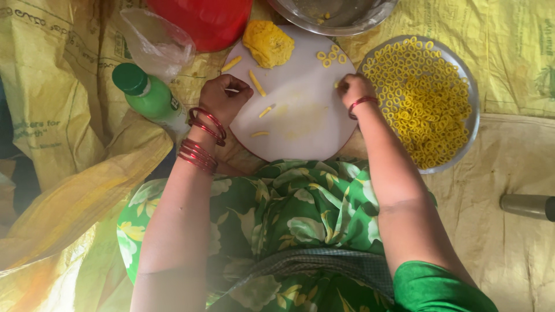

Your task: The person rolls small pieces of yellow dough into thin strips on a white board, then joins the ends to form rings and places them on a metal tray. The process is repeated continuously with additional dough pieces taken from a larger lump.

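The round white board [300, 110] lies on yellow sacking [69, 75] directly ahead of the person's lap.

Left hand [222, 98]: rests on the board's 9 o'clock edge, fingers curled into a loose fist. Whether it holds a dough piece cannot be told. Red bangles [201, 138] ring the wrist and forearm.

Right hand [354, 89]: rests at the board's 3 o'clock edge, fingers pinched narrow over a small bit of yellow dough that is largely hidden. A red bangle sits on this wrist as well.

Dough items on the board:
- Yellow dough lump [267, 42] at 12 o'clock.
- Short dough sticks [257, 82] scattered from 10 o'clock toward the centre, near the left hand.
- A few formed dough rings [330, 56] at 1 o'clock, just above the right hand.

Surroundings:
- Steel plate [471, 110] at 3 o'clock of the board, filled with yellow dough rings, just beside the right hand.
- Steel bowl [335, 14] at 12 o'clock, beyond the board.
- Red container [202, 20] at 11 o'clock.
- Green-capped bottle [147, 92] lying at 9 o'clock, near the left hand.
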